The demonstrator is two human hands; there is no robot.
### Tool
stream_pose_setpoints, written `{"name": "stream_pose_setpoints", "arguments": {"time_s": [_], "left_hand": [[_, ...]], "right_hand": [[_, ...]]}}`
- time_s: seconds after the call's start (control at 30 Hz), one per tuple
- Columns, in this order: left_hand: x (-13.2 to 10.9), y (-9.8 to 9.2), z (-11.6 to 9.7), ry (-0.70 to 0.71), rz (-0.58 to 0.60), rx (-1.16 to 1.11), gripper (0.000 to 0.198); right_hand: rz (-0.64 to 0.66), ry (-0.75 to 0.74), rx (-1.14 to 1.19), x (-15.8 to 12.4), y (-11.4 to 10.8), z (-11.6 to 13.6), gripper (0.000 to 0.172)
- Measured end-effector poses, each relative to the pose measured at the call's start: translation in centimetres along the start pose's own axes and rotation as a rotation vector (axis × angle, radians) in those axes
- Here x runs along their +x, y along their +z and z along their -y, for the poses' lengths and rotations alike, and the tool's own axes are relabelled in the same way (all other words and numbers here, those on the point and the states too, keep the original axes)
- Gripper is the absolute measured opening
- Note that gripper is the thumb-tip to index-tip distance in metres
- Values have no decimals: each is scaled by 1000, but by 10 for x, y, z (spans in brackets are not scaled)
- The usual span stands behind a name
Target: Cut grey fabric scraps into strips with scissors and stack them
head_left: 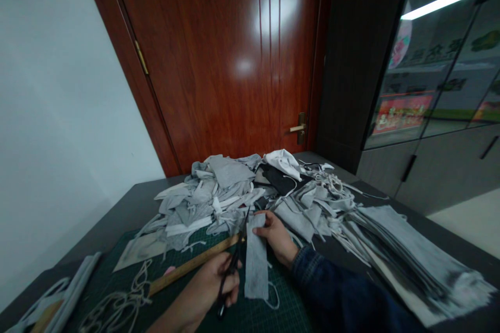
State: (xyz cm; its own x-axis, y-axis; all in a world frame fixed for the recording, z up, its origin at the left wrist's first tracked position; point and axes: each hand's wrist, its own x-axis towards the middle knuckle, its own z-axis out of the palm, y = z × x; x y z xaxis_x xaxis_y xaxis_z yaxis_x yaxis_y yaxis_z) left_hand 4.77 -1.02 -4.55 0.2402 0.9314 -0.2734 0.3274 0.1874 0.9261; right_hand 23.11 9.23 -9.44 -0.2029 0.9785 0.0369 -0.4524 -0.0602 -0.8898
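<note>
**Left hand** [203,283]: closed around the scissors [233,270], fingers wrapped over the grips, wrist low and angled up from the lower left of my view. The loops are mostly covered, and I can't make out the thin blades well enough to say whether they bite the fabric.

**Right hand** [275,237]: pinching the top end of the strip [255,260], sleeved forearm coming in from the lower right. The thumb's position is hard to see.

**Strip**: gray, lying on the green mat [244,317], a cord looped at its lower end.

**Nearby**: ruler [191,265] under the left wrist; coiled cord [125,291]; scraps [219,192] heaped on the surface [128,208]; stack [410,255], cut off by the frame's lower right.
</note>
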Motion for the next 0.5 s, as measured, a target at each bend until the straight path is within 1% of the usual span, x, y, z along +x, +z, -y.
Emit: {"name": "stream_pose_setpoints", "arguments": {"time_s": [0.07,0.1,0.13,0.17,0.2,0.27,0.33,0.4,0.5], "left_hand": [[6,-22,0,66,-112,250,21],[10,-36,0,135,-192,389,24],[12,-52,0,195,-258,529,32],[15,-67,0,212,-312,650,40],[17,-82,1,198,-343,746,48],[22,-108,5,195,-387,872,56],[28,-127,12,202,-413,961,57],[35,-138,20,204,-408,1004,57],[41,-146,27,182,-376,1001,58]], "right_hand": [[29,5,7,3,-3,3,50],[50,11,10,4,-5,6,48],[74,18,13,5,-6,8,47],[102,29,15,6,-8,12,47],[133,43,15,7,-10,15,47],[194,77,12,7,-12,21,49],[244,106,9,7,-13,26,51],[274,126,9,7,-13,28,50],[288,143,21,8,-15,27,48]]}}
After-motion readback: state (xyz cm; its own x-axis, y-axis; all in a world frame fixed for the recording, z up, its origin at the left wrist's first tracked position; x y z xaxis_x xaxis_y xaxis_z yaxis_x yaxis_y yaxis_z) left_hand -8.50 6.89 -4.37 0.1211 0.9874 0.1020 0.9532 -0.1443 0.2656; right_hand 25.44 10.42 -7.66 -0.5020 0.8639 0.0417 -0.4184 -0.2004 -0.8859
